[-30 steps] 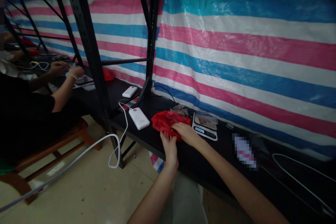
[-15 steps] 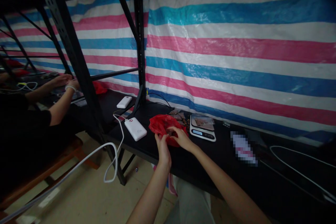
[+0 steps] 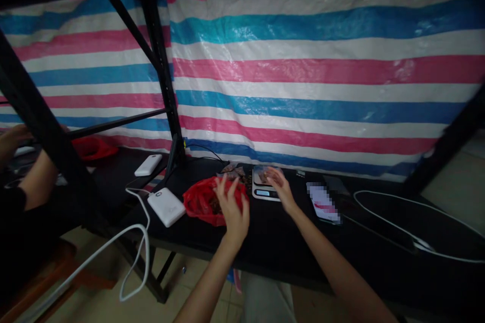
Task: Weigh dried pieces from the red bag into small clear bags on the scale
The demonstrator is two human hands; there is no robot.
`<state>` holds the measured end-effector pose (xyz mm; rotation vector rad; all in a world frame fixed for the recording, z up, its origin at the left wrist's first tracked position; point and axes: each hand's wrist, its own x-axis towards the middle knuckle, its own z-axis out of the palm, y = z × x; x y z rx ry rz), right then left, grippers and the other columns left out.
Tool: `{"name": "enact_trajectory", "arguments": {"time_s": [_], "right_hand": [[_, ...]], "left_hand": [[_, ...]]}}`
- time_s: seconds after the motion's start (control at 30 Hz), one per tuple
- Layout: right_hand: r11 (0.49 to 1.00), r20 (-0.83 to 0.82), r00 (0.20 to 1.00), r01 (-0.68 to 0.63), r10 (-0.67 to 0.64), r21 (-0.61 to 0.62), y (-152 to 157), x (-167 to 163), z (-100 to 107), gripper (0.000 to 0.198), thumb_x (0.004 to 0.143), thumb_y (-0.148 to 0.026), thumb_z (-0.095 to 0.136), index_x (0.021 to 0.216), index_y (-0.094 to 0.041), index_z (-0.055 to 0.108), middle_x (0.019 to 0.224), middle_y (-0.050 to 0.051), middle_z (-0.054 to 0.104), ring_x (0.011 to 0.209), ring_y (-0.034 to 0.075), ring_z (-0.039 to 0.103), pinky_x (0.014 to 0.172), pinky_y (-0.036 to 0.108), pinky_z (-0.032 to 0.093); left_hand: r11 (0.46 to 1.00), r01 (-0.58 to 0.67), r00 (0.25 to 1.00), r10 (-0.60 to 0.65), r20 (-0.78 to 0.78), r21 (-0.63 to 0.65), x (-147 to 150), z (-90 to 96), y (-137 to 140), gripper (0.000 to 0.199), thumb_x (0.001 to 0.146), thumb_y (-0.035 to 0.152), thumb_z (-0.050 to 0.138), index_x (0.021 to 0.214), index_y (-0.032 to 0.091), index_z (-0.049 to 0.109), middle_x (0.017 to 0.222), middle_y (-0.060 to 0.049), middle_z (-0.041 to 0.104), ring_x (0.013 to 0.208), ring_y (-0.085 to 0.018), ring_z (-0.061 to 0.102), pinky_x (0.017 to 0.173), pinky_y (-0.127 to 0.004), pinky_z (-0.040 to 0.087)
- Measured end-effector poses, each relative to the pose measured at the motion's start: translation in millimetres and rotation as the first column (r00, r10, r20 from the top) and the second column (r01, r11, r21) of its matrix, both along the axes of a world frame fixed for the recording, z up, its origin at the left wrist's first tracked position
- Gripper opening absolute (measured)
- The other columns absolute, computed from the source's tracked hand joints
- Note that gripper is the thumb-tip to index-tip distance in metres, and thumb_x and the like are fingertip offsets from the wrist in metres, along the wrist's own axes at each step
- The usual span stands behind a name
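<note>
My left hand is open, fingers spread, above the right side of a red plastic bag. The bag gapes open, with small brown pieces inside that are too small to name. Farther right, my right hand reaches over a white kitchen scale with a lit display. Its fingers are bent around the edge of a small clear plastic bag lying on the scale; the fingertips partly hide the bag's contents.
Small filled packets lie behind the red bag. Left of it are a white power bank with a cable and another white device. A phone lies right. A black post rises behind; a co-worker's arm is far left.
Both hands have come out of the red bag. My right hand has moved right to the clear bag on the scale; my left hand has spread its fingers. The view has turned right.
</note>
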<state>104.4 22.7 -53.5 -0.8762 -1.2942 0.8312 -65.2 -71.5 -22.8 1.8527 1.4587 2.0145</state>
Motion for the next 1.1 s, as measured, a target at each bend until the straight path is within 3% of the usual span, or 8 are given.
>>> {"name": "enact_trajectory", "arguments": {"time_s": [0.07, 0.17, 0.23, 0.33, 0.47, 0.6, 0.77, 1.1], "right_hand": [[0.994, -0.098, 0.990, 0.102, -0.098, 0.029, 1.6, 27.4, -3.5, 0.050, 0.066, -0.042, 0.065, 0.110, -0.020, 0.054, 0.109, 0.007, 0.061, 0.102, 0.022, 0.056, 0.089, 0.042, 0.042], [0.968, -0.230, 0.950, 0.236, -0.211, 0.088, 1.7, 52.5, -6.3, 0.048, 0.071, -0.040, 0.061, 0.114, -0.020, 0.051, 0.117, 0.008, 0.055, 0.106, 0.021, 0.053, 0.094, 0.043, 0.039], [0.951, -0.280, 0.926, 0.293, -0.255, 0.101, 2.2, 59.0, -6.2, 0.050, 0.072, -0.038, 0.061, 0.117, -0.021, 0.046, 0.115, 0.008, 0.056, 0.104, 0.020, 0.055, 0.093, 0.042, 0.039], [0.932, -0.351, 0.885, 0.353, -0.304, 0.081, 5.7, 61.9, -6.1, 0.051, 0.072, -0.038, 0.061, 0.116, -0.021, 0.042, 0.105, 0.007, 0.060, 0.098, 0.019, 0.058, 0.091, 0.042, 0.041], [0.921, -0.396, 0.851, 0.389, -0.345, 0.034, 10.5, 64.1, -5.8, 0.041, 0.070, -0.039, 0.062, 0.103, -0.019, 0.046, 0.104, 0.008, 0.059, 0.097, 0.018, 0.057, 0.091, 0.041, 0.041], [0.918, -0.373, 0.861, 0.393, -0.346, 0.056, 3.2, 61.4, 4.1, 0.042, 0.069, -0.036, 0.063, 0.104, -0.018, 0.048, 0.103, 0.008, 0.060, 0.097, 0.018, 0.057, 0.092, 0.039, 0.040], [0.899, -0.325, 0.879, 0.412, -0.349, 0.148, -12.8, 50.7, 21.4, 0.038, 0.072, -0.034, 0.061, 0.105, -0.018, 0.051, 0.112, 0.009, 0.057, 0.102, 0.018, 0.055, 0.093, 0.036, 0.040], [0.889, -0.159, 0.934, 0.354, -0.320, 0.290, -18.0, 43.7, 20.1, 0.027, 0.078, -0.031, 0.056, 0.102, -0.021, 0.050, 0.105, 0.007, 0.057, 0.098, 0.017, 0.056, 0.087, 0.034, 0.044]], "left_hand": [[0.965, 0.245, 0.936, -0.259, -0.237, -0.088, 21.6, 7.3, 42.1, 0.044, 0.078, 0.018, 0.049, 0.121, 0.023, 0.045, 0.140, -0.007, 0.028, 0.134, -0.026, 0.009, 0.108, -0.048, 0.008], [0.846, 0.404, 0.766, -0.520, -0.377, -0.347, 55.3, 6.9, 110.9, 0.053, 0.071, 0.030, 0.061, 0.120, 0.018, 0.047, 0.136, -0.014, 0.036, 0.131, -0.030, 0.021, 0.105, -0.050, 0.015], [0.775, 0.396, 0.711, -0.598, -0.371, -0.492, 75.6, 1.0, 145.5, 0.060, 0.066, 0.034, 0.065, 0.120, 0.014, 0.047, 0.129, -0.019, 0.044, 0.125, -0.033, 0.032, 0.102, -0.054, 0.019], [0.792, 0.353, 0.713, -0.572, -0.406, -0.498, 97.2, -10.1, 170.6, 0.062, 0.059, 0.033, 0.071, 0.115, 0.012, 0.053, 0.121, -0.021, 0.051, 0.119, -0.035, 0.040, 0.100, -0.053, 0.022], [0.740, 0.439, 0.705, -0.635, -0.315, -0.509, 107.0, -16.3, 168.8, 0.046, 0.059, 0.033, 0.072, 0.099, 0.014, 0.063, 0.101, -0.015, 0.064, 0.098, -0.031, 0.057, 0.090, -0.046, 0.038], [0.603, 0.674, 0.697, -0.711, 0.096, -0.426, 99.1, -10.2, 151.5, 0.043, 0.065, 0.035, 0.067, 0.104, 0.016, 0.062, 0.100, -0.009, 0.066, 0.095, -0.024, 0.059, 0.089, -0.038, 0.042], [0.365, 0.902, 0.431, -0.755, 0.494, -0.229, 80.3, -9.2, 129.0, 0.045, 0.068, 0.034, 0.067, 0.110, 0.017, 0.060, 0.112, -0.009, 0.061, 0.107, -0.023, 0.053, 0.097, -0.036, 0.035], [0.261, 0.960, 0.266, -0.729, 0.631, -0.102, 87.3, -19.7, 114.7, 0.048, 0.064, 0.034, 0.071, 0.108, 0.017, 0.061, 0.117, -0.010, 0.058, 0.114, -0.026, 0.048, 0.100, -0.037, 0.031]]}}
